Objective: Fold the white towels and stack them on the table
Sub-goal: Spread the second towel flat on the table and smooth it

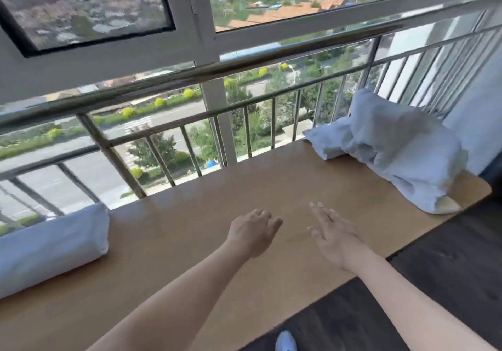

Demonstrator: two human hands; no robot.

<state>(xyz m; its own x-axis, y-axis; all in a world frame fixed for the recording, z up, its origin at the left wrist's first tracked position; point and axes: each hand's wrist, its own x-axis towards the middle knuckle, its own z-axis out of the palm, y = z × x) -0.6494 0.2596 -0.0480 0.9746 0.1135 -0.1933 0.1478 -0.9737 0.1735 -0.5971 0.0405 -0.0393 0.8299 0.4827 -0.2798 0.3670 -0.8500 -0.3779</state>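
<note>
Head cam: the wooden desk fills the middle. The crumpled white towels sit mid-right of frame, the pile running diagonally toward lower right, and the folded stack is at the left edge. Both hands hover at centre, empty: left hand loosely curled, right hand flat and nearer the pile.

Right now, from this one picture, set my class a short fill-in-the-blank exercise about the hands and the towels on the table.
1. The left hand and the right hand both hold ____.
2. The crumpled towels lie at the ____ end of the table.
3. The folded towels lie at the table's ____ end.
Missing words: nothing; right; left.
</note>
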